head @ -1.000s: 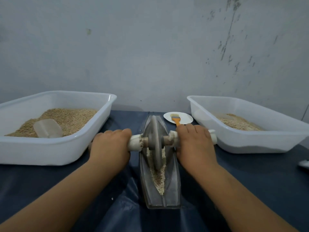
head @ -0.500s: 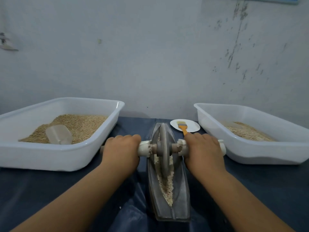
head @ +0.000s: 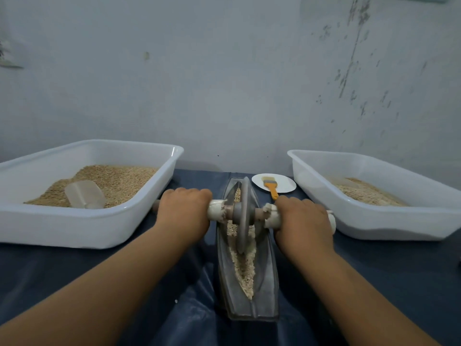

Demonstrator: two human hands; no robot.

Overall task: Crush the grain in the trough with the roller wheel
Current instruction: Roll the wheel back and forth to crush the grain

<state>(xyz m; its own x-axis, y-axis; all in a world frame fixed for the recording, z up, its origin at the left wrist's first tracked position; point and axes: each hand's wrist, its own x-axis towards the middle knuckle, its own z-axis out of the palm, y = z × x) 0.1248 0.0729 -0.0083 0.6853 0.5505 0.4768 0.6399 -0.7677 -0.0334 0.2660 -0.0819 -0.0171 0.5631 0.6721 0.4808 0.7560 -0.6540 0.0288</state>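
The narrow grey boat-shaped metal trough (head: 267, 278) lay on the dark blue sheet (head: 374, 270), pale crushed grain (head: 243, 268) along its groove. The grey disc roller wheel (head: 243, 216) stood upright in it; the left hand (head: 184, 211) and right hand (head: 303, 219) were each wrapped tightly around its white axle handles (head: 216, 212). Beyond sat two white plastic tubs (head: 82, 228).

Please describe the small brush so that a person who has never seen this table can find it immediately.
Look at the far end of the metal trough in the middle of the table. Just to its right, before the right white tub, lies a small white plate. The brush lies on it, the only thing with an orange handle.
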